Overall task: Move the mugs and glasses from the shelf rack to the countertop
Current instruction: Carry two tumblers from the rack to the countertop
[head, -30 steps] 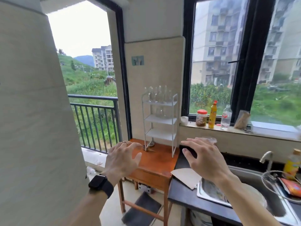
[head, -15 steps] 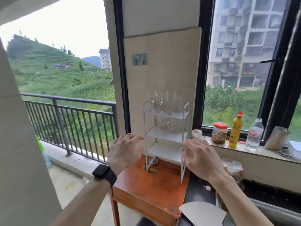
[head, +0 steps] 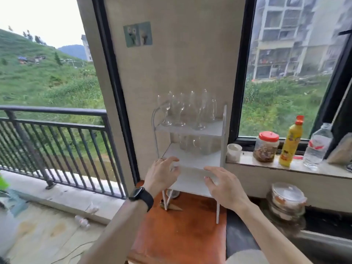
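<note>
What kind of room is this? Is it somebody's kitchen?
Probably a home kitchen beside a balcony. A white shelf rack holds drinking glasses. A food jar and a yellow bottle stand on the windowsill, above a dark countertop. A balcony railing is on the left.

A black smartwatch (head: 142,197) with a wide dark band is worn on the left wrist, lower centre of the frame. A thin ring (head: 161,159) is seen on the left hand (head: 162,178).
</note>
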The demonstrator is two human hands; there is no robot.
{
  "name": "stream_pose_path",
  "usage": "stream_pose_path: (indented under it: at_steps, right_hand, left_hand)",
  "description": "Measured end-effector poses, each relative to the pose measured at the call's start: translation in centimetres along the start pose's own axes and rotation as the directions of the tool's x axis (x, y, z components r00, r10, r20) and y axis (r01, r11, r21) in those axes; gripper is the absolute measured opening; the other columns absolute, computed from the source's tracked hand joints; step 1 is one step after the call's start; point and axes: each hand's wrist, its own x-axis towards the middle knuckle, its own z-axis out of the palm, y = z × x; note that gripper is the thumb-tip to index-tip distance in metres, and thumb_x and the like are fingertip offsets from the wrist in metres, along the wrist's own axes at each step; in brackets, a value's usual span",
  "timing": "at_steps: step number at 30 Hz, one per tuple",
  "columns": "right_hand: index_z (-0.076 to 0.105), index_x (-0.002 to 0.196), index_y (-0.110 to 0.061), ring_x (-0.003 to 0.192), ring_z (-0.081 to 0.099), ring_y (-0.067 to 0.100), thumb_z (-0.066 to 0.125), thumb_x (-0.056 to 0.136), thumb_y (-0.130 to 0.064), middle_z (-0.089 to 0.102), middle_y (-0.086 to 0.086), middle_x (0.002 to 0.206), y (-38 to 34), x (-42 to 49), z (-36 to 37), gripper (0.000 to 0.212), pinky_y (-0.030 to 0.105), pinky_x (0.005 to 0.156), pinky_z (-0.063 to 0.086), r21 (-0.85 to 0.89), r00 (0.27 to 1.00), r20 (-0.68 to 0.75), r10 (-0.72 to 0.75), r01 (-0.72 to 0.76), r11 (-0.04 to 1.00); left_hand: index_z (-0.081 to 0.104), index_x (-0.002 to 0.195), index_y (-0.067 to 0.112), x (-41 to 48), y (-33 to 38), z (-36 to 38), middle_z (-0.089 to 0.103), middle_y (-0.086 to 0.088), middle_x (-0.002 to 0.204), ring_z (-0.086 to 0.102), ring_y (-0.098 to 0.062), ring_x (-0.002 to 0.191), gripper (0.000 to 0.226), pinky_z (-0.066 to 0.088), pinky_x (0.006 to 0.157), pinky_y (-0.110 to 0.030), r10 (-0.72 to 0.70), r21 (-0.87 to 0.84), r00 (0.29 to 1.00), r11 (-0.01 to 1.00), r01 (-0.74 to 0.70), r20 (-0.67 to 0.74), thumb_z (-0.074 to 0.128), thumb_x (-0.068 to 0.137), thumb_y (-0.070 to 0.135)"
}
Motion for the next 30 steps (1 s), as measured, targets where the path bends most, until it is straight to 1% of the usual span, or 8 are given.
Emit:
stream_pose_path:
  at_steps: [7, 9, 11, 15, 18, 20, 24, 30]
  right_hand:
    - [0.057, 0.134, -0.029, 0.116, 0.058, 0.012, 0.056, 0.096, -0.038, 0.064, -0.008, 0.122, 0.2, 10.1, 5.0, 0.039, 0.026, 0.097, 0.044, 0.277, 0.943, 0.021, 0.331, -0.324, 0.905]
    - [0.054, 0.133, -0.033, 0.105, 0.061, 0.009, 0.056, 0.095, -0.036, 0.066, -0.01, 0.114, 0.4, 12.8, 5.9, 0.038, 0.026, 0.084, 0.048, 0.387, 0.9, 0.061, 0.431, -0.42, 0.821]
    - [0.053, 0.132, -0.037, 0.094, 0.063, 0.01, 0.057, 0.093, -0.03, 0.068, -0.008, 0.107, 0.8, 15.0, 6.8, 0.04, 0.026, 0.077, 0.051, 0.488, 0.855, 0.101, 0.509, -0.488, 0.724]
    - [0.049, 0.134, -0.042, 0.09, 0.068, 0.02, 0.056, 0.092, -0.015, 0.069, 0.002, 0.108, 0.9, 18.2, 7.9, 0.05, 0.035, 0.08, 0.055, 0.605, 0.819, 0.165, 0.55, -0.524, 0.599]
    - [0.042, 0.131, -0.048, 0.092, 0.07, 0.024, 0.054, 0.095, -0.014, 0.069, 0.008, 0.115, 0.4, 19.3, 8.3, 0.051, 0.041, 0.087, 0.057, 0.643, 0.821, 0.202, 0.533, -0.522, 0.56]
    - [0.044, 0.13, -0.046, 0.091, 0.07, 0.026, 0.055, 0.096, -0.016, 0.069, 0.011, 0.115, 0.4, 19.5, 8.6, 0.046, 0.043, 0.087, 0.057, 0.661, 0.822, 0.207, 0.53, -0.517, 0.544]
    - [0.057, 0.126, -0.034, 0.095, 0.073, 0.026, 0.059, 0.097, -0.037, 0.07, 0.002, 0.108, 0.7, 18.5, 8.7, 0.03, 0.042, 0.087, 0.058, 0.638, 0.837, 0.133, 0.531, -0.482, 0.601]
    - [0.069, 0.111, -0.027, 0.08, 0.074, 0.011, 0.057, 0.091, -0.057, 0.068, -0.004, 0.108, 1.3, 14.4, 9.0, 0.037, 0.033, 0.081, 0.061, 0.562, 0.88, 0.009, 0.476, -0.398, 0.725]
  left_hand:
    - [0.041, 0.143, 0.03, 12.2, -2.3, 4.9, 0.059, -0.009, 0.132, 0.057, -0.029, 0.12, 0.051, 0.045, 0.097, -0.035, -0.062, -0.224, 0.993, 0.971, 0.082, 0.096, 0.051, 0.095, 0.042]
    - [0.04, 0.143, 0.028, 15.2, -2.8, 5.5, 0.061, -0.005, 0.132, 0.06, -0.028, 0.114, 0.05, 0.047, 0.089, -0.032, -0.066, -0.278, 0.987, 0.955, 0.104, 0.144, 0.053, 0.096, 0.041]
    - [0.043, 0.141, 0.029, 17.7, -3.4, 6.1, 0.064, -0.002, 0.128, 0.065, -0.023, 0.096, 0.047, 0.05, 0.074, -0.029, -0.063, -0.381, 0.971, 0.912, 0.149, 0.229, 0.055, 0.096, 0.038]
    - [0.052, 0.138, 0.027, 20.5, -4.7, 7.3, 0.067, -0.009, 0.124, 0.066, -0.028, 0.1, 0.041, 0.054, 0.087, -0.038, -0.003, -0.468, 0.944, 0.868, 0.165, 0.329, 0.055, 0.097, 0.034]
    - [0.054, 0.137, 0.025, 21.3, -5.2, 7.7, 0.07, -0.005, 0.1, 0.065, -0.024, 0.08, 0.041, 0.049, 0.073, -0.031, 0.023, -0.479, 0.916, 0.857, 0.187, 0.4, 0.052, 0.099, 0.039]
    - [0.058, 0.133, 0.023, 21.6, -5.4, 7.7, 0.066, -0.001, 0.084, 0.063, -0.023, 0.073, 0.04, 0.049, 0.072, -0.031, 0.022, -0.488, 0.911, 0.849, 0.201, 0.412, 0.051, 0.099, 0.043]
    - [0.062, 0.124, 0.03, 20.7, -6.1, 7.8, 0.07, -0.004, 0.111, 0.068, -0.023, 0.098, 0.039, 0.058, 0.087, -0.041, 0.059, -0.437, 0.928, 0.892, 0.117, 0.369, 0.044, 0.097, 0.054]
    - [0.065, 0.111, 0.04, 16.7, -8.3, 7.1, 0.068, 0.003, 0.109, 0.065, -0.016, 0.087, 0.03, 0.055, 0.074, -0.031, 0.179, -0.45, 0.949, 0.892, -0.045, 0.258, 0.041, 0.099, 0.055]
